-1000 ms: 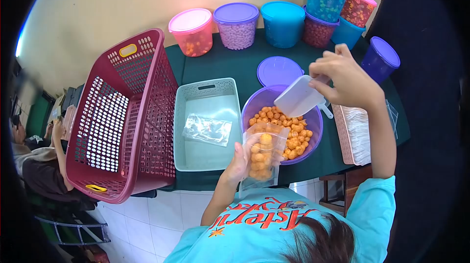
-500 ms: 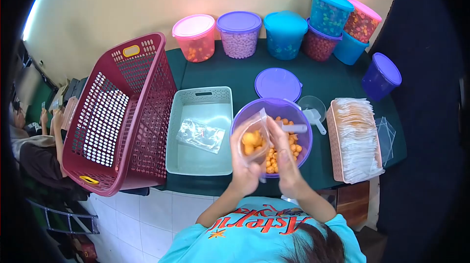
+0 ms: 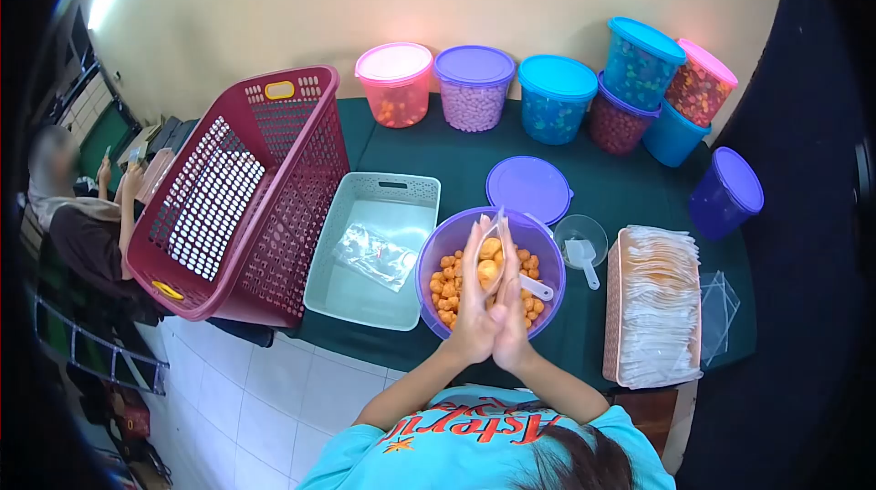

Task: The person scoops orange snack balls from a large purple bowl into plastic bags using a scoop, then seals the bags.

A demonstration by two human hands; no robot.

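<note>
My left hand (image 3: 471,312) and my right hand (image 3: 513,321) press a clear plastic bag (image 3: 491,262) between their palms, fingers pointing away from me. A few round orange snack balls show inside the bag. Both hands are over a purple tub (image 3: 422,289) that holds many orange snack balls (image 3: 444,285). A white scoop (image 3: 537,287) lies in the tub, its handle to the right of my hands. Behind the tub rests a round purple lid (image 3: 529,189).
Left are a pale green basket (image 3: 365,309) with clear plastic bags (image 3: 376,255) and a tall maroon basket (image 3: 292,189). Right are a clear bowl (image 3: 593,227) with a white scoop (image 3: 581,255) and a pink basket (image 3: 613,335) of bags. Lidded tubs (image 3: 474,93) line the back. Another person (image 3: 87,239) is far left.
My hands have come closer together around the bag, which now looks narrower. The camera view has shifted, so the table's objects appear at different places.
</note>
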